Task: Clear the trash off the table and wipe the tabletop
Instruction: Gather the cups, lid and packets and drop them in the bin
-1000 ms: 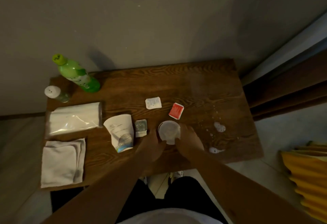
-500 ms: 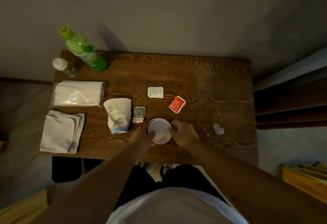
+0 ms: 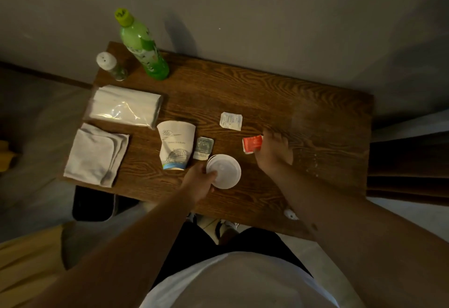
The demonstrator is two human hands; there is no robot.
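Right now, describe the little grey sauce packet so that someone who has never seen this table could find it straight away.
Start at the crushed paper cup lying near the middle of the wooden table. The grey packet lies flat just to its right, above the white round lid held by the left hand. Unlike the white packet and the red packet, it is dull grey-green.

A dim room in a home, by the look of it: a small wooden table [image 3: 279,93] pushed against a plain grey wall [image 3: 243,4], bearing a green bottle [image 3: 143,47], a shaker [image 3: 110,64], a tissue pack [image 3: 125,107], a folded cloth [image 3: 96,153] and a crushed paper cup [image 3: 175,146]
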